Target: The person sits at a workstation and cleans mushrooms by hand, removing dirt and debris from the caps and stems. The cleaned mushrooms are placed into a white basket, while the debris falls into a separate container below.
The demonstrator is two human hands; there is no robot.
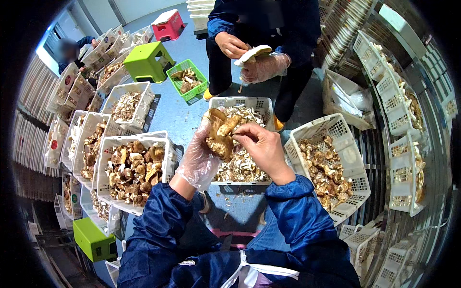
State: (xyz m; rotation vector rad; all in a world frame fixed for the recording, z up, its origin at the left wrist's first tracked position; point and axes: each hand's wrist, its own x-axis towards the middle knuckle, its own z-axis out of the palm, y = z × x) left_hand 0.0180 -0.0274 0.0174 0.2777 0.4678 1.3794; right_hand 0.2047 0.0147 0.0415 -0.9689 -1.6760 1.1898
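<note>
My left hand (200, 154), in a clear plastic glove, holds a large brown mushroom (218, 138) over a white crate (242, 183) of pale mushroom trimmings (243, 165). The bare right hand (263, 147) is at the mushroom's right side, thumb and forefinger pinched together; a small dark thing shows at the fingertips, too small to name. To the left stands a white crate (102, 187) of whole brown mushrooms (133, 171). Another white crate (351, 158), tilted, holds brown mushrooms (326, 167) on the right.
Across from me a person (264, 61) holds a pale mushroom cap (254, 54). A green basket (185, 66), green stools (149, 62) and a red stool (168, 26) stand on the blue floor. Crates line both sides; another person (68, 52) is at the far left.
</note>
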